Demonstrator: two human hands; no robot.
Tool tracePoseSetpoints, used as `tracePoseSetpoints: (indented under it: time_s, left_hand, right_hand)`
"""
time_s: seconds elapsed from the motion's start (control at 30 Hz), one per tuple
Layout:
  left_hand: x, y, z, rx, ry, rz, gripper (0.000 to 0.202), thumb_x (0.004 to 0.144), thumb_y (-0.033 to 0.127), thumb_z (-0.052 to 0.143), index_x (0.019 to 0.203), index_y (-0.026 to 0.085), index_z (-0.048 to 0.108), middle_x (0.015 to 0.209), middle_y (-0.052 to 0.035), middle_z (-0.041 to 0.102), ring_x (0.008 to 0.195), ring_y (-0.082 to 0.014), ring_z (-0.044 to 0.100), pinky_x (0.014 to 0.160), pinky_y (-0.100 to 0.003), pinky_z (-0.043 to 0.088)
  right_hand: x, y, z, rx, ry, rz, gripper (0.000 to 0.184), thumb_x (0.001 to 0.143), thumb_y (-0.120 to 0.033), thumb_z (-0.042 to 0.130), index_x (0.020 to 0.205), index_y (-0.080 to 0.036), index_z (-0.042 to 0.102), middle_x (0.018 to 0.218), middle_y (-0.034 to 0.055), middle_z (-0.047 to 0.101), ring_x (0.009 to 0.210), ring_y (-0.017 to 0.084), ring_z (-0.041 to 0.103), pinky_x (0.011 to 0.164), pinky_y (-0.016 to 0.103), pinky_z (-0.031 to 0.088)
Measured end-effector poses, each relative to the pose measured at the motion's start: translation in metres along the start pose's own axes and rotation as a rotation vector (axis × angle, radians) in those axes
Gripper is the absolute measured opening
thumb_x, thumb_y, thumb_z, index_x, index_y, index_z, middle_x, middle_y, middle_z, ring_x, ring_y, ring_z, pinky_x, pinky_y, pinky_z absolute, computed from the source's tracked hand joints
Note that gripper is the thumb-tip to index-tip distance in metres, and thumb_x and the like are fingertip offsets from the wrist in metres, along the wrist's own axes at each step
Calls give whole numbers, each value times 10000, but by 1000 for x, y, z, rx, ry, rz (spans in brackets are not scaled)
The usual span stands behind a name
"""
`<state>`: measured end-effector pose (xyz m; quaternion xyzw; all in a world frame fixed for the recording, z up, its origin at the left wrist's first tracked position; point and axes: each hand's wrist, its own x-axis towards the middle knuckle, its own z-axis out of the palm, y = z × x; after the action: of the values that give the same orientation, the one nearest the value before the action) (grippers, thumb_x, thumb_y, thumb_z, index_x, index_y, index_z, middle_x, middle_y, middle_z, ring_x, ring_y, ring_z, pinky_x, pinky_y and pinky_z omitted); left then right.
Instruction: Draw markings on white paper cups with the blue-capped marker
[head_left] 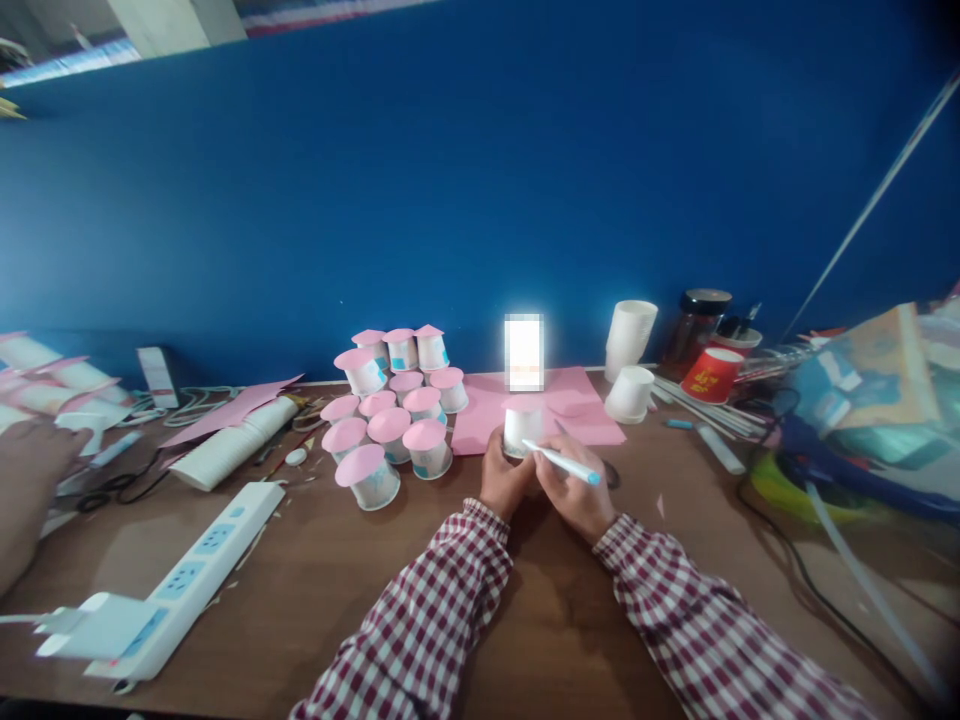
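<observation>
Upside down in front of me, a white paper cup (pixel 523 425) is held by my left hand (pixel 504 478), whose fingers wrap its left side. My right hand (pixel 576 490) grips a white marker (pixel 562 462) with a light blue end; its tip points at the cup's lower side. Pink paper (pixel 480 415) lies flat behind the cup. To the left stand several upturned cups with pink paper tops (pixel 390 425), some with blue patches on their sides. A single upturned cup (pixel 630 393) is on the right, beside a tall stack of white cups (pixel 628 338).
A white power strip (pixel 202 570) with a plugged-in adapter lies front left, near a stack of cups on its side (pixel 236 445). A co-worker's hand (pixel 30 490) is at far left. At right are a red cup (pixel 711 375), a dark-lidded jar (pixel 697 325), cables and a basket (pixel 862 470).
</observation>
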<state>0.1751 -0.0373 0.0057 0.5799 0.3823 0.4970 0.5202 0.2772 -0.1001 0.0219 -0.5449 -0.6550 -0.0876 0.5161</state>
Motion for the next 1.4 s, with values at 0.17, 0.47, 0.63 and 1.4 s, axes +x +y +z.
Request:
tracePoseSetpoints:
  time_s: [0.17, 0.47, 0.63, 1.4]
  left_hand:
    - [-2, 4, 0, 19, 1, 9, 495, 613, 256, 701, 1067, 143, 541, 893, -50, 625, 768, -146, 579, 712, -262, 472]
    - [-3, 7, 0, 25, 5, 6, 508, 610, 246, 700, 1079, 137, 537, 897, -55, 630, 780, -154, 587, 725, -273, 472]
    - [-3, 7, 0, 31, 2, 10, 495, 617, 252, 696, 1071, 137, 537, 916, -60, 622, 790, -153, 581, 730, -271, 470]
    - [-2, 0, 0, 52, -8, 8, 480, 633, 295, 704, 1051, 130, 537, 897, -62, 617, 754, -145, 571, 683, -261, 475]
  right_hand:
    - [0, 0, 0, -4, 4, 14, 114, 856, -240, 478, 872, -180, 575, 840, 70, 636, 798, 184, 618, 739, 326, 511]
    - [2, -2, -1, -5, 8, 10, 99, 851, -229, 485, 856, -178, 570, 825, 65, 630, 781, 178, 606, 726, 312, 504]
    - [1, -2, -1, -26, -6, 3, 108, 854, -235, 481, 856, -178, 573, 825, 62, 633, 782, 175, 607, 728, 308, 501]
    - [2, -1, -2, -52, 84, 22, 92, 857, -233, 484, 859, -176, 556, 766, 45, 620, 715, 157, 593, 695, 276, 489]
